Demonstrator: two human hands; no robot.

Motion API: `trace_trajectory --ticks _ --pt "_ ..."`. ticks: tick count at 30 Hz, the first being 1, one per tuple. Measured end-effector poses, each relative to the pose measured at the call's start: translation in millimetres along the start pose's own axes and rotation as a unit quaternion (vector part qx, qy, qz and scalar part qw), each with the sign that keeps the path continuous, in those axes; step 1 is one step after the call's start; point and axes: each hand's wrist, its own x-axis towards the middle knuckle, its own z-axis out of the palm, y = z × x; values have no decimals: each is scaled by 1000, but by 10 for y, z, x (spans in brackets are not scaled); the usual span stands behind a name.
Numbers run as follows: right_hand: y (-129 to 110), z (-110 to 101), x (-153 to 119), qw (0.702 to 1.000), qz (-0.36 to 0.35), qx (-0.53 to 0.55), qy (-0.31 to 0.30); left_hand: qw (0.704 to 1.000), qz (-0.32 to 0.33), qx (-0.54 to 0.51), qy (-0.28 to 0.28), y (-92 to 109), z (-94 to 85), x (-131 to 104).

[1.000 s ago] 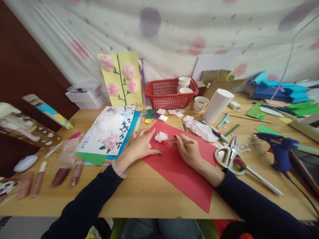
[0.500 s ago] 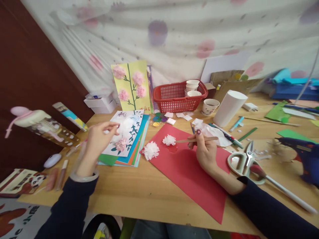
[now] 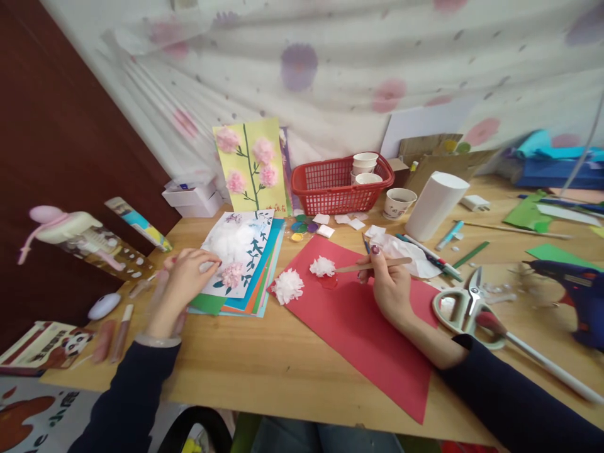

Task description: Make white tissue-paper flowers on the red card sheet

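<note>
My right hand grips a flat wooden craft stick over a red paper sheet. The stick's tip reaches the edge of a small white crumpled-paper flower, beside a wet, shiny puddle. A larger white paper flower sits at the sheet's left edge. My left hand is closed, thumb and fingers pinched together, beside a white cotton-like tuft; what they hold, if anything, I cannot make out. That tuft lies on a painted flower sheet atop coloured papers.
A red basket with paper cups stands behind, a paper cup and white paper roll beside it. Scissors, a brush and a blue glue gun lie right. A tall bottle stands left.
My left hand has come down slightly and left, its fingertips now lower beside the tuft. My right hand and the craft stick have hardly moved.
</note>
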Motion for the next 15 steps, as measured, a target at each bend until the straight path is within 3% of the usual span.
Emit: trace_trajectory --ticks 3,5,7,11,15 --pt "-6 3 1 1000 -10 -11 -1 997 -34 -74 3 -6 -87 -6" --pt "-18 9 -10 999 -29 -27 -10 987 -55 -143 -39 110 -134 -36" --pt "-33 14 -31 997 -54 -49 -31 977 -40 -182 -101 333 -158 -76" --pt "-66 14 -81 988 -90 -102 -75 941 86 -235 -229 954 -104 -132" --pt "-76 -3 -89 988 -96 -106 -56 901 150 -277 -297 1455 175 -54"
